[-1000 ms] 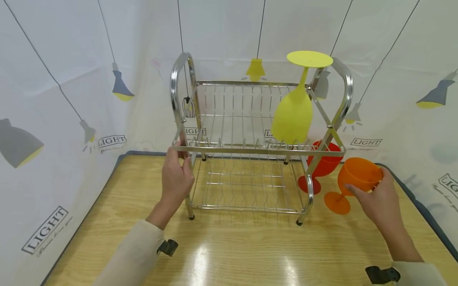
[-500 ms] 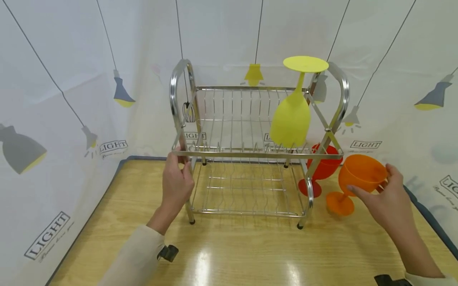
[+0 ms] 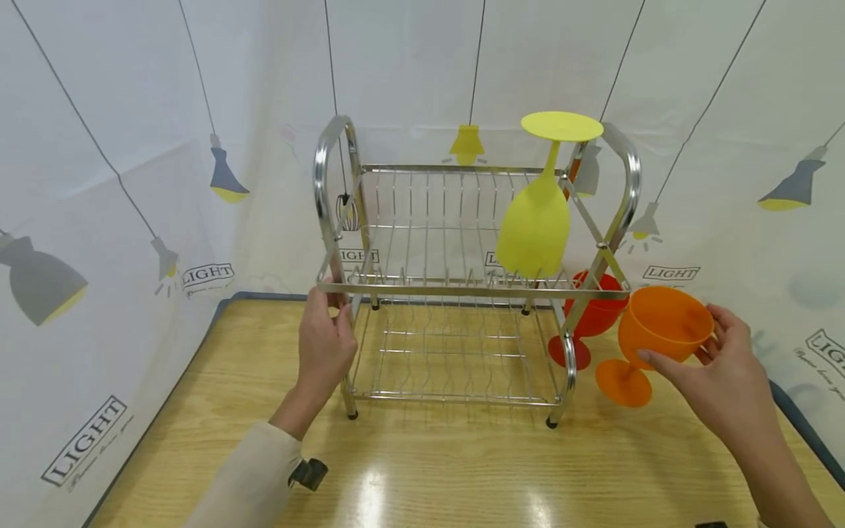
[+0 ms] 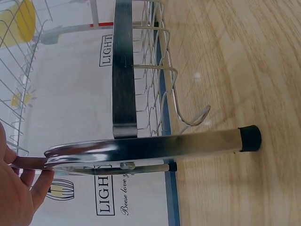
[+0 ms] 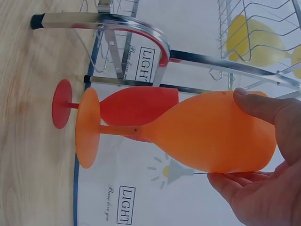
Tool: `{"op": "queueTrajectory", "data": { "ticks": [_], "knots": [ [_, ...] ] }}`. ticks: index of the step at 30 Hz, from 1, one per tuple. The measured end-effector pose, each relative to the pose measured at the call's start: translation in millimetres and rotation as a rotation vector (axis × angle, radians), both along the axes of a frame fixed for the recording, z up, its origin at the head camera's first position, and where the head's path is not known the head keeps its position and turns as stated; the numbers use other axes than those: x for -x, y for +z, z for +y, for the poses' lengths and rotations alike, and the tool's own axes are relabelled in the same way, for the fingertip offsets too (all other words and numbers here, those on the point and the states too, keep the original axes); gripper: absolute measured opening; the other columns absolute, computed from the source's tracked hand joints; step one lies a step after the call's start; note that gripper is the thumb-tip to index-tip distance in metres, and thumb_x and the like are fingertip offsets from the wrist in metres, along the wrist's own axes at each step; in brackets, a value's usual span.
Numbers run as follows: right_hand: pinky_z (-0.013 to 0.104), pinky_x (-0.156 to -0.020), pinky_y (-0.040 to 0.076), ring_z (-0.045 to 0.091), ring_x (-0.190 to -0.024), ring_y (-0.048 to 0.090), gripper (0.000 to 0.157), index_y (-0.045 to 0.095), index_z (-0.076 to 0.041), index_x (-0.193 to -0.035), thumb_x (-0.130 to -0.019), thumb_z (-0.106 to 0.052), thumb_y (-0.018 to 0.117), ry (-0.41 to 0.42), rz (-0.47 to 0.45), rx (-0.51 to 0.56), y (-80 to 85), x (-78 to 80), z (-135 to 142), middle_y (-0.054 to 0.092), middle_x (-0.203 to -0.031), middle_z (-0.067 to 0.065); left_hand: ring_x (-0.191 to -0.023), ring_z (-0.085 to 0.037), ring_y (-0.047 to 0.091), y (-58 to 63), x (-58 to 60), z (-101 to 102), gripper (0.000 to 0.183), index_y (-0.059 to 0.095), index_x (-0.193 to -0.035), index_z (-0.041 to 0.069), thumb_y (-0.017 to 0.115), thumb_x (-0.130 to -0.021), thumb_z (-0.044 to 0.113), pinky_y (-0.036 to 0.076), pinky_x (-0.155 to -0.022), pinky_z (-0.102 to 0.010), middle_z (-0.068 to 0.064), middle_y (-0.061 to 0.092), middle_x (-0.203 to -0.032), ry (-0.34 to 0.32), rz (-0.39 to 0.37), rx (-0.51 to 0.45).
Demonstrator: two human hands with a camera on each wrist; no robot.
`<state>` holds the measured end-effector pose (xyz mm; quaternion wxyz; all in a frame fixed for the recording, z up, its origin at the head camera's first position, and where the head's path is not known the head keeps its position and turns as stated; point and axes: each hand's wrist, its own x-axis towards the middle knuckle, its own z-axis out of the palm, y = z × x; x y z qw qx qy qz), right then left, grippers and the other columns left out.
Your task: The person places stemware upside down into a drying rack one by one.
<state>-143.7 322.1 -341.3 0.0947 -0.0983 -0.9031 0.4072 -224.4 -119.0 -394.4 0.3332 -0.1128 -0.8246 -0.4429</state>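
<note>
A two-tier metal dish rack [image 3: 462, 291] stands on the wooden table. My left hand [image 3: 325, 341] grips its left side at the front corner of the upper tier; in the left wrist view the fingers [image 4: 42, 188] pinch the metal frame there. My right hand [image 3: 719, 374] holds an orange goblet [image 3: 660, 330] by its bowl, mouth up, right of the rack. Thumb and fingers lie on opposite sides of the bowl, the foot close over the table. Behind the rack's right front leg, a red goblet [image 3: 597, 312] stands upright, partly hidden. A yellow goblet [image 3: 535, 227] sits upside down on the upper tier.
The lower tier [image 3: 455, 400] of the rack is low over the wooden table [image 3: 429, 469]. A white cloth [image 3: 409, 66] printed with lamps and lettering hangs behind and at both sides, with a dark edge [image 3: 264, 295] along the table's back.
My right hand has moved the orange goblet slightly left and up, closer to the rack and the red goblet. The left hand keeps its grip on the rack. The head view has shifted slightly.
</note>
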Motion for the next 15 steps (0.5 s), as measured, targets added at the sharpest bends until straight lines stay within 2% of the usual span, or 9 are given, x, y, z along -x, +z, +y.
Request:
{"op": "queueTrajectory", "data": {
  "ticks": [15],
  "knots": [
    [0.066, -0.090, 0.041, 0.058, -0.127, 0.038, 0.112, -0.001, -0.005, -0.155, -0.082, -0.045, 0.075, 0.044, 0.009, -0.095, 16.0, -14.1, -18.7, 0.024, -0.153, 0.033, -0.088, -0.028, 0.057, -0.6, -0.1, -0.4, 0.028, 0.049, -0.118, -0.006, 0.054, -0.091, -0.008, 0.060, -0.074, -0.036, -0.019, 0.054, -0.098, 0.007, 0.002, 0.015]
  ]
}}
